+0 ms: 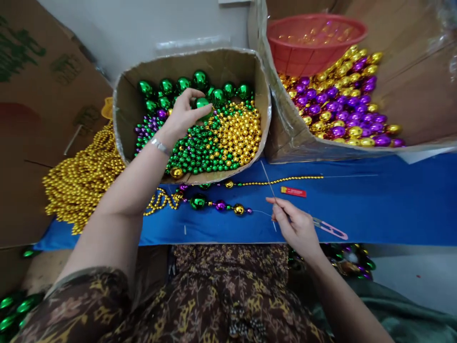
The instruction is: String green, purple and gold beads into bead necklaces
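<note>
My left hand (187,114) reaches into the bead box, its thumb and fingers closed about a large shiny green bead (202,102). Between the fingertips of my right hand (294,221) is a long thin needle (268,177), pointing up and slightly left. A fine thread (262,212) runs from near that hand to a strand of green, purple and gold beads (220,205) lying on the blue cloth. Small gold and green beads and larger green ones fill the cardboard bead box (123,128). Pink-handled snips (333,229) lie just beyond my right wrist.
A red lighter (294,191) lies beside a gold bead chain (289,180) on the blue cloth (357,200). Gold bead strings (85,176) are heaped at left. At right, a big carton (421,85) holds purple and gold beads and a red basket (303,52).
</note>
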Tool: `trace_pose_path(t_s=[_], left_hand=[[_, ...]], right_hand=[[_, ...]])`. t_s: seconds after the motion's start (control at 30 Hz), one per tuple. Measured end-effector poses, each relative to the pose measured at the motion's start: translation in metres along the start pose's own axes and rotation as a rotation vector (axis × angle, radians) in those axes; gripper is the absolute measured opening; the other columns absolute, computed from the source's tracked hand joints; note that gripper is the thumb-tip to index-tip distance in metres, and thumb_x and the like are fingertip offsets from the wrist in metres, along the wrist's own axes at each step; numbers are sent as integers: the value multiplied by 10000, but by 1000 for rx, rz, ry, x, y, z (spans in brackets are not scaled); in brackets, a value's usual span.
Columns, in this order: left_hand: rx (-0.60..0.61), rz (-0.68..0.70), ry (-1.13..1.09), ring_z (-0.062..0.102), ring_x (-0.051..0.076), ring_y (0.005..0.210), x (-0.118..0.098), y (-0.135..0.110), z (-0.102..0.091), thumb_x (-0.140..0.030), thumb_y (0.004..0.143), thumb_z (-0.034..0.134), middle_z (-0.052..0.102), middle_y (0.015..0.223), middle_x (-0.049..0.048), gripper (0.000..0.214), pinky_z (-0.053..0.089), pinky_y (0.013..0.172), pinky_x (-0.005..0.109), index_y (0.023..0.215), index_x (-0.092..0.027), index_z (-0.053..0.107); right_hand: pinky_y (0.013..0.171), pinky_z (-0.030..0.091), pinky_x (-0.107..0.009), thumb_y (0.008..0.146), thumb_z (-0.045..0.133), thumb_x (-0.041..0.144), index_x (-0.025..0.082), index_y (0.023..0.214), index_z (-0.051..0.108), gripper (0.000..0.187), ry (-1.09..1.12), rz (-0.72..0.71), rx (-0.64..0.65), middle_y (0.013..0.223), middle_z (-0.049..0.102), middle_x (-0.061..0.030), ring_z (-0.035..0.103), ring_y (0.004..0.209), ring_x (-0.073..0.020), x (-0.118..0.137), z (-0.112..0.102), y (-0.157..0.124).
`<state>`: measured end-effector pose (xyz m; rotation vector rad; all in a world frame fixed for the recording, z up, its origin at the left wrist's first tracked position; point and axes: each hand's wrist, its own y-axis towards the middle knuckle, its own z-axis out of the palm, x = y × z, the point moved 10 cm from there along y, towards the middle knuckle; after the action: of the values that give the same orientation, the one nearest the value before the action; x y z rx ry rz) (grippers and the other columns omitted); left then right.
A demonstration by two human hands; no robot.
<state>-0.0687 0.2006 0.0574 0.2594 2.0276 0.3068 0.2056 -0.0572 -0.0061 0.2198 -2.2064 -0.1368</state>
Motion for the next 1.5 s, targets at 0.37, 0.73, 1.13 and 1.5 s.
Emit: trace_pose_path(t_s=[0.37,0.73,1.13,1.5], left_hand=[[170,-623,-1112,686,265,923,-24,-172,48,-435,808,685,674,995,106,386,604,707,309,1079,-167,623],[-12,-516,-1211,681,243,968,-42,-191,52,-335,755,758,680,920,21,298,558,894,433,945,-194,576],[-31,-348,-1033,627,161,934,-53,-197,44,-246,717,788,613,1116,23,373,568,839,357,1018,-246,567],[53,-293,-1015,619,168,983,-56,-224,59,-211,696,804,564,1276,71,446,570,702,261,1049,-233,532]], right_hand=[[808,579,-277,974,447,231,200,1111,665,259,-57,-280,-20,1029,745,-53,719,900,-172,52,25,-7],[755,579,-282,974,431,210,173,1094,664,265,-120,-381,-19,952,751,-67,722,826,-173,63,32,-27],[782,576,-254,964,445,203,182,1107,676,273,-118,-313,-19,1010,752,-60,729,856,-166,60,30,-31],[752,561,-247,974,434,212,178,1101,660,262,-137,-291,-9,999,751,-61,727,833,-166,61,40,-26]])
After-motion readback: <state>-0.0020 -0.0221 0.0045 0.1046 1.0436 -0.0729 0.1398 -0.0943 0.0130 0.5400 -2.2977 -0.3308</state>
